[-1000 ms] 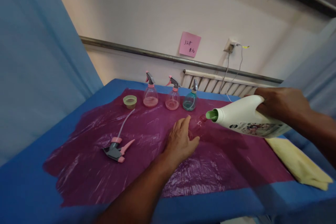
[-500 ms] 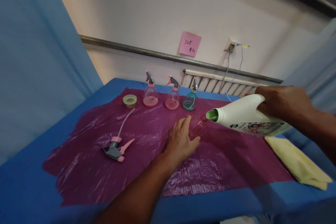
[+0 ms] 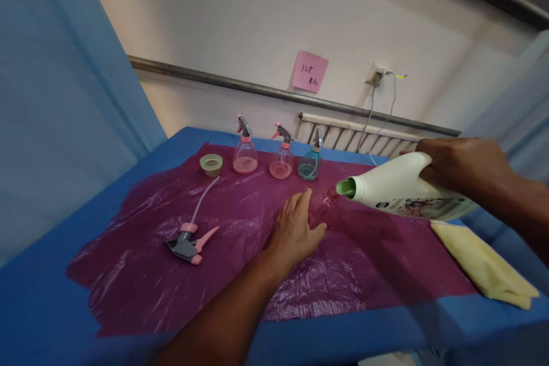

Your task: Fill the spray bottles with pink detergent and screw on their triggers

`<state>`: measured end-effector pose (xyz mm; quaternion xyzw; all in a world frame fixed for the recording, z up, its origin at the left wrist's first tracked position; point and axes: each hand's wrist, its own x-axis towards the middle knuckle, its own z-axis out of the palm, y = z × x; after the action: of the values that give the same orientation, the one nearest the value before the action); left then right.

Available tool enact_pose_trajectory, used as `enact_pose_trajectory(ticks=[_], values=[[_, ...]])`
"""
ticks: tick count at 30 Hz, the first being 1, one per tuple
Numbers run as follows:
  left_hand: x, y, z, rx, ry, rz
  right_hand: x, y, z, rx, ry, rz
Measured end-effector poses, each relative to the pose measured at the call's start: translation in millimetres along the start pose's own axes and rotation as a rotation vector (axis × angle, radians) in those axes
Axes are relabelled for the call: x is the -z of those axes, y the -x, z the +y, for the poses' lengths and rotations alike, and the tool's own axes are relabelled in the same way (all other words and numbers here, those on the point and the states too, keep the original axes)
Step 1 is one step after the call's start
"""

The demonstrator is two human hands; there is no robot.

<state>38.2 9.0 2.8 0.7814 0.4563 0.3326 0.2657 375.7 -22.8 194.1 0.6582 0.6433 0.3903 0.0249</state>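
My right hand point(image 3: 465, 166) is closed round the handle of a white jug point(image 3: 392, 186), tipped so its green spout point(image 3: 346, 187) meets the neck of a clear spray bottle point(image 3: 325, 209). That bottle has no spray head and leans towards the jug. Curved against the bottle's left side, my left hand point(image 3: 298, 229) steadies it, thumb in front. Much of the bottle blends with the maroon plastic sheet point(image 3: 240, 240) beneath it. A loose grey and pink spray head point(image 3: 187, 246) with its tube lies to the left of my left hand.
Behind my hands stand two pink-necked spray bottles point(image 3: 245, 160) and a teal spray bottle point(image 3: 309, 166), each with liquid low inside. A small lidded tub point(image 3: 211, 166) sits at their left. A folded yellow cloth point(image 3: 482, 263) lies at right. Blue curtains point(image 3: 64, 97) flank the table.
Almost nothing differs. The view has shifted very slightly; both hands, the jug and the bottle keep their places.
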Motion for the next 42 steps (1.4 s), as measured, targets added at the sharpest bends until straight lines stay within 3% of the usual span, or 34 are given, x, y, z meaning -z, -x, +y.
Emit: enact_pose_trajectory(ticks=[42], values=[[-0.4, -1, -1, -0.014, -0.002, 0.005, 14, -5, 1, 0.047, 0.039, -0.055]])
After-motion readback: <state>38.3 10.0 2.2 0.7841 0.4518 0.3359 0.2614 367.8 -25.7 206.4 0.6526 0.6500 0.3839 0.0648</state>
